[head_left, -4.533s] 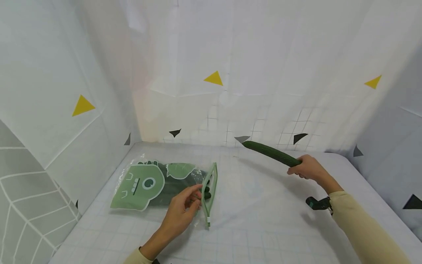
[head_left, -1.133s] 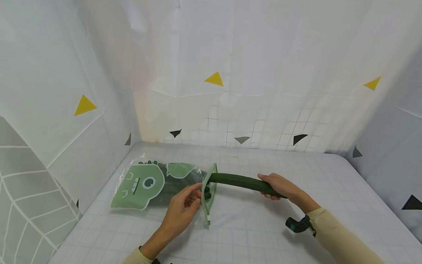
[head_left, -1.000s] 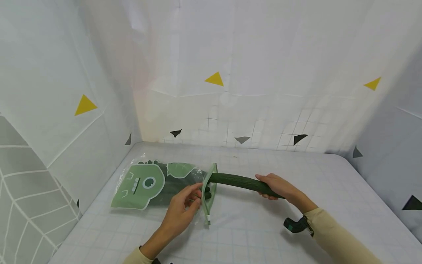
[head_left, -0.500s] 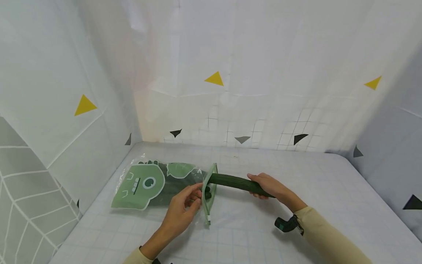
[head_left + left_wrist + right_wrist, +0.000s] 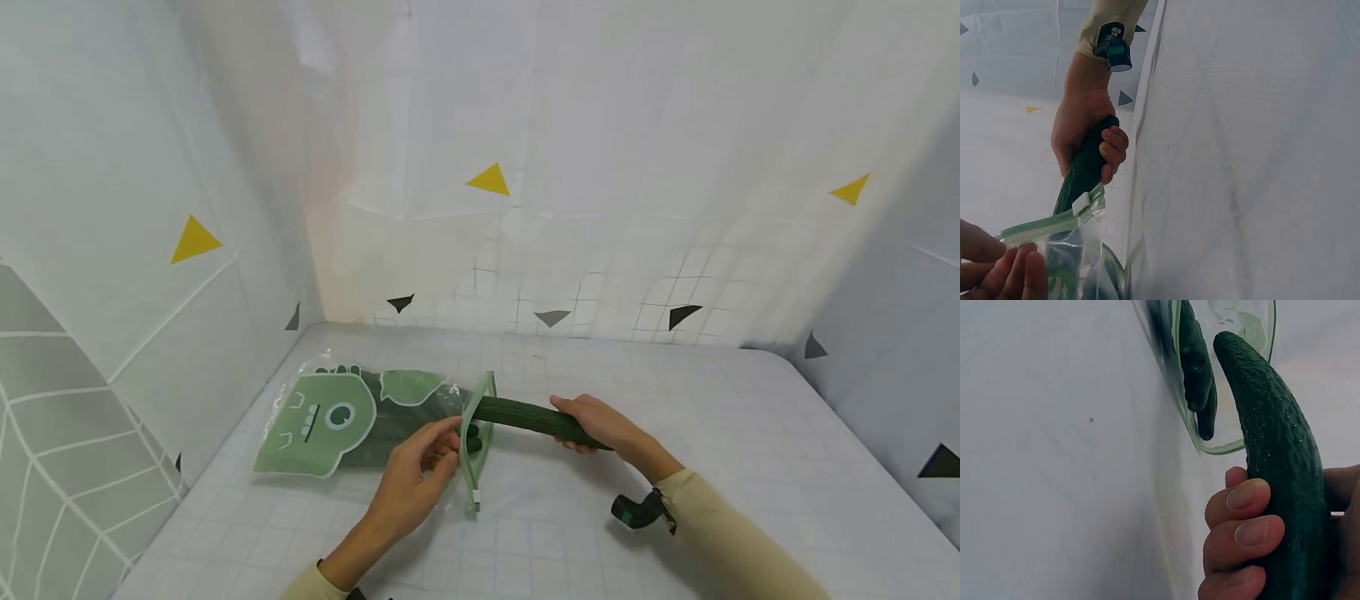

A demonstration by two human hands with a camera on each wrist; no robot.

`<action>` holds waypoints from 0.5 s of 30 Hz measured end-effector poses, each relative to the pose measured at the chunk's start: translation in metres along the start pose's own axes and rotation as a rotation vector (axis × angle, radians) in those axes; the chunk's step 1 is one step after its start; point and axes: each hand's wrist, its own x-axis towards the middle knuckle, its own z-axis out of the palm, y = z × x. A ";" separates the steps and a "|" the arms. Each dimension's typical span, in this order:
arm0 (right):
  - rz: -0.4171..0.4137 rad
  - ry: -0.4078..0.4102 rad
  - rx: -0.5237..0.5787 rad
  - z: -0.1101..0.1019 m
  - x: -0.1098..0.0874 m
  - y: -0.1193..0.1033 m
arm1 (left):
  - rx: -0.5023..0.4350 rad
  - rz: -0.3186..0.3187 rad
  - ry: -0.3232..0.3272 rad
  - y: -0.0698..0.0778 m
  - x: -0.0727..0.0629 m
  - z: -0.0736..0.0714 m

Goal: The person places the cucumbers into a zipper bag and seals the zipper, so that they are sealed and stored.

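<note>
A clear zip bag with a green cartoon monster print lies on its side, its green-edged mouth facing right. My left hand pinches the near side of that mouth between thumb and fingers; the left wrist view shows the white slider close by. With fingers wrapped round its right end, my right hand holds a long dark green cucumber. The cucumber's tip is inside the mouth, slightly above other cucumbers in the bag. Printed patches hide part of the bag's contents.
The table has a white gridded cover. A white sheet wall with yellow and dark triangles rises behind it, and side sheets stand left and right. A small dark camera juts from the right wrist.
My right hand first brought the raised cucumber down and left to the bag's mouth, then slid it further left into the opening. The left hand and bag have barely moved.
</note>
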 end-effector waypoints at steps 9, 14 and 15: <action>0.009 0.019 0.015 0.012 0.008 -0.005 | -0.002 0.000 0.003 -0.001 -0.001 0.000; 0.012 0.025 0.017 0.019 0.013 -0.006 | -0.007 -0.004 0.002 0.000 0.000 0.000; 0.010 0.026 0.016 0.021 0.014 -0.006 | -0.007 -0.005 0.003 0.000 0.000 0.000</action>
